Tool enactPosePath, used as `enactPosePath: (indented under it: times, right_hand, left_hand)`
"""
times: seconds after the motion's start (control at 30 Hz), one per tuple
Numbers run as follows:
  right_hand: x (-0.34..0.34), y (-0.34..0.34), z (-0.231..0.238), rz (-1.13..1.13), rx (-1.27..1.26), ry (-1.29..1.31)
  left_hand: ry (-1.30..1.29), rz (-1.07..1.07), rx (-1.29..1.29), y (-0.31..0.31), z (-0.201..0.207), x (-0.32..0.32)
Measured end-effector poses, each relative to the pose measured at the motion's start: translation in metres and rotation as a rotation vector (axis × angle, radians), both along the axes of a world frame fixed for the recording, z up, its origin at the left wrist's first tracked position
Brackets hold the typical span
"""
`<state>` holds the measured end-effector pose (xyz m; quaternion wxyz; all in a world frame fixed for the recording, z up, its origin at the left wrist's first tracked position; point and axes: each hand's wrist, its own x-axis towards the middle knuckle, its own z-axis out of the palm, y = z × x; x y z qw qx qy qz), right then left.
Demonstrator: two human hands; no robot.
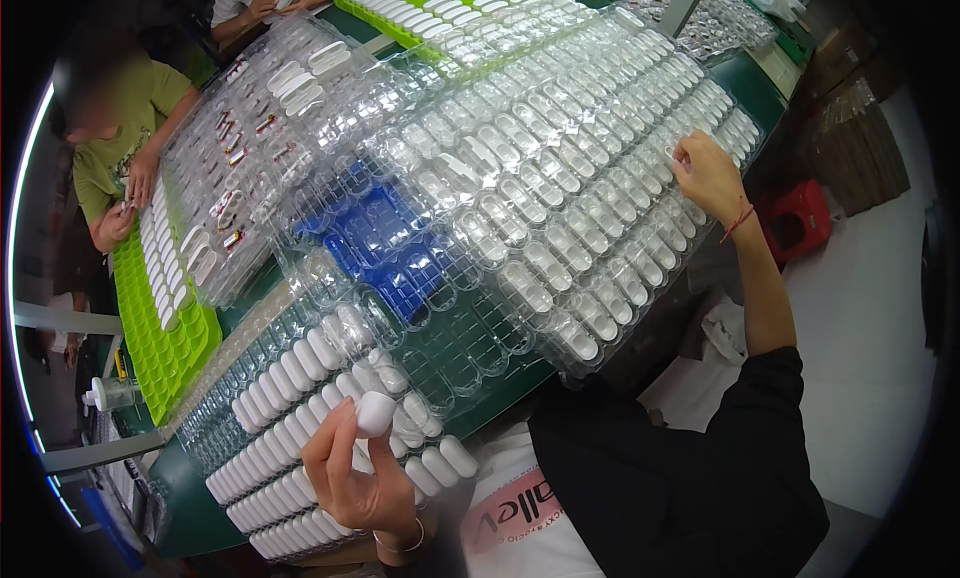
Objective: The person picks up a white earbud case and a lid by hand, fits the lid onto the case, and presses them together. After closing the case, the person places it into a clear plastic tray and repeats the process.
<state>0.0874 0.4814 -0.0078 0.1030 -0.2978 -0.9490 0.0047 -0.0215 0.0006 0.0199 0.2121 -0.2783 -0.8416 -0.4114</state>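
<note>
My left hand (355,478) is closed around a white, rounded plastic piece (376,415), held up between thumb and fingers. Below it lies a clear tray (205,418) with rows of smooth white oval pieces (290,448). On the right, my right hand (708,173) reaches over a large clear blister tray (560,158) filled with open white oval shells (600,203). Its fingers are pinched together near the tray's right edge; what they hold, if anything, is too small to name.
A blue plastic tray (385,243) lies under clear trays mid-table. Two people (125,168) handle small parts across the table, near green trays (150,348). More clear trays hold parts with red bits (235,143). A red stool (800,221) stands right, near stacked cardboard (860,143).
</note>
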Motion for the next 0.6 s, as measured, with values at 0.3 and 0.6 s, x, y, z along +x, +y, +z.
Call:
enactPosePath:
  times: [0.3,0.6]
  right_hand:
    - [-0.08,-0.165,0.048,0.528,-0.967,0.395]
    - [-0.111,-0.254,0.046,1.007,-0.796,0.445]
  left_hand:
    - [-0.933,-0.261,0.863,0.022,-0.012,0.014]
    - [-1.086,-0.295,1.075,0.018,-0.015,-0.001]
